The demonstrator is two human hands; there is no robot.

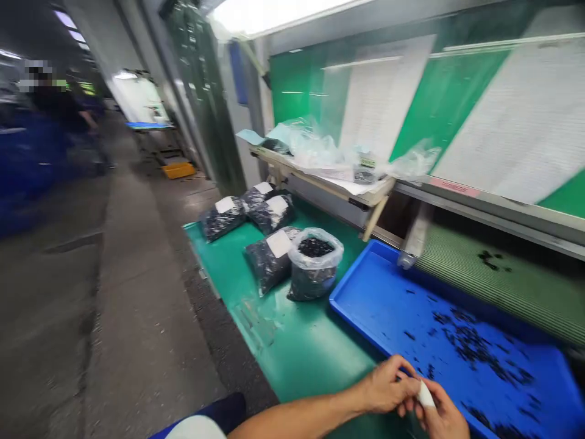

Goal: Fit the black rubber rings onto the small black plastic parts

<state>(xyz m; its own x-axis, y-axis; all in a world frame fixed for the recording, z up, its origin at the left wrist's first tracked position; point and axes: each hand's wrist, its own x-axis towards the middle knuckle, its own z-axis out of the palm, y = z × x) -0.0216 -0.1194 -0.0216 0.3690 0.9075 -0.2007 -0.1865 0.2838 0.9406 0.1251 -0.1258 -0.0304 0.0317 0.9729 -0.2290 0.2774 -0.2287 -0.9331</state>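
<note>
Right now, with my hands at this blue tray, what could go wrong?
Your left hand and right hand are at the near rim of the blue tray, so a bump might flick its loose dark pieces out. The open plastic bag stands unsealed on the green mat and could tip. Stray pieces on the ribbed green belt could get missed.

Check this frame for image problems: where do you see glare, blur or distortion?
In the head view, the ceiling light blows out at the top; the aisle floor and the person at far left are blurred; the wide lens slants the green-and-white panel; the blue tray stays fairly sharp.
</note>
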